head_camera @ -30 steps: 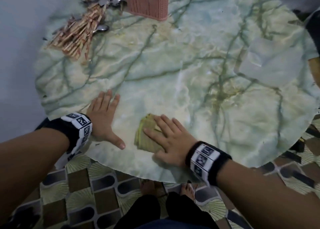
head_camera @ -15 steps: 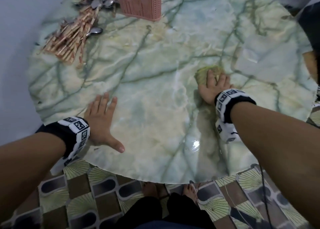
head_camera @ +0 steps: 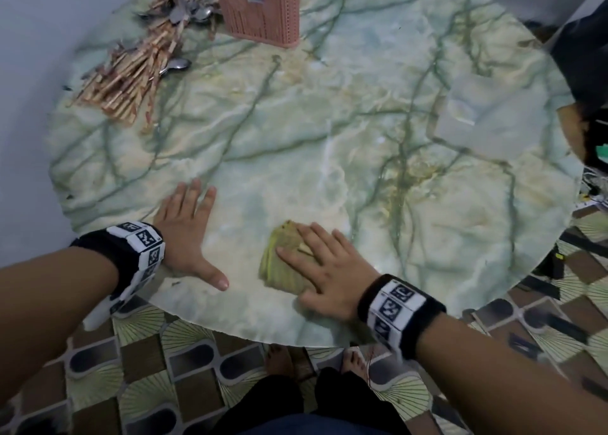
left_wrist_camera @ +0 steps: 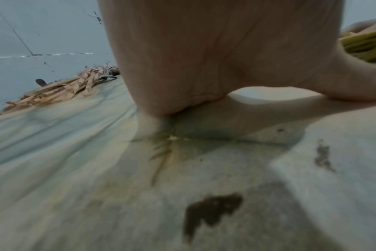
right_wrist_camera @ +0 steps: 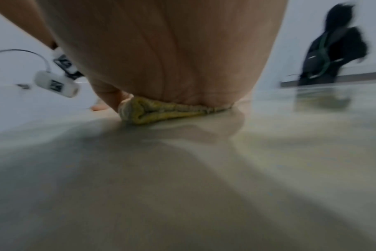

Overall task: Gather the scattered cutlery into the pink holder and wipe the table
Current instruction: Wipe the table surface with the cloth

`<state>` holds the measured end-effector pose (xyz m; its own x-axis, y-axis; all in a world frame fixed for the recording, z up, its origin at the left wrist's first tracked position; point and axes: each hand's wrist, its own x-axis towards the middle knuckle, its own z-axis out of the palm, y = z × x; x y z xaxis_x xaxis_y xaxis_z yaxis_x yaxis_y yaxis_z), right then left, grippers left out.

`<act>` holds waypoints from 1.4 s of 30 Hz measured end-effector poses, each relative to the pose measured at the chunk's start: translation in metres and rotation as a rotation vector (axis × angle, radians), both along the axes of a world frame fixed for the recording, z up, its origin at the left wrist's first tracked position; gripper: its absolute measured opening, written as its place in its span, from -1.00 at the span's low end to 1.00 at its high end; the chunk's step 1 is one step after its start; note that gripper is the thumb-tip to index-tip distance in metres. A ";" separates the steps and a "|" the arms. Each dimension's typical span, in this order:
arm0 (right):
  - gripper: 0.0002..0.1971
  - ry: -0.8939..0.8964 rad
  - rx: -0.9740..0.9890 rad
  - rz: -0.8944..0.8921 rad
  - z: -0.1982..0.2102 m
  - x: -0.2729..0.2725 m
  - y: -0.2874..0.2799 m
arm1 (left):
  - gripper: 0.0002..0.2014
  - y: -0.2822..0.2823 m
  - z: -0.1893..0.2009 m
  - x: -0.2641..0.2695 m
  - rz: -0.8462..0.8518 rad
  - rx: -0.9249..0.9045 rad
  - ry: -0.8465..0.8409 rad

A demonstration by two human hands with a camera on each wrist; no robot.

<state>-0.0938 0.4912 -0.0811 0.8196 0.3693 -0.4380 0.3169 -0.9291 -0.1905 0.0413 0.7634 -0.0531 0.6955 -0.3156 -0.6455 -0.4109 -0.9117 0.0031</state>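
My right hand (head_camera: 324,263) lies flat with straight fingers on a folded yellow-green cloth (head_camera: 279,270) and presses it onto the round marbled table (head_camera: 362,122) near the front edge. From the right wrist view the cloth (right_wrist_camera: 161,111) shows squashed under the palm. My left hand (head_camera: 187,227) rests flat on the table left of the cloth, fingers spread. The pink holder (head_camera: 260,6) stands at the far side. Left of it lies a heap of wrapped chopsticks (head_camera: 131,75) with spoons (head_camera: 177,64) mixed in; the heap (left_wrist_camera: 60,90) also shows in the left wrist view.
A wall runs close along the table's left side. A dark bag (head_camera: 585,56) sits beyond the right edge, blurred bag (right_wrist_camera: 333,56) in the right wrist view. Dark specks (left_wrist_camera: 210,210) mark the table near my left wrist. Patterned tile floor (head_camera: 131,352) lies below.
My right hand swept the cloth out to the table's right middle half a second ago, then back to the near edge beside my left hand. The left hand stayed planted.
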 end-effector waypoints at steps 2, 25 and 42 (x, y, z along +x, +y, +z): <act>-0.09 0.014 -0.035 -0.130 0.003 -0.006 -0.042 | 0.78 -0.001 0.002 0.000 -0.001 0.017 0.018; -0.20 -0.054 -0.029 -0.342 -0.004 0.112 0.015 | 0.80 0.000 -0.002 0.000 0.013 0.001 0.006; -0.24 -0.010 -0.118 -0.725 -0.001 0.055 -0.165 | 0.78 0.000 -0.005 0.001 0.011 0.014 -0.004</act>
<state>-0.0387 0.3260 -0.0820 0.8443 -0.3168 -0.4322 -0.3842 -0.9201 -0.0763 0.0427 0.7631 -0.0581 0.7015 -0.2992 -0.6468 -0.4013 -0.9159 -0.0115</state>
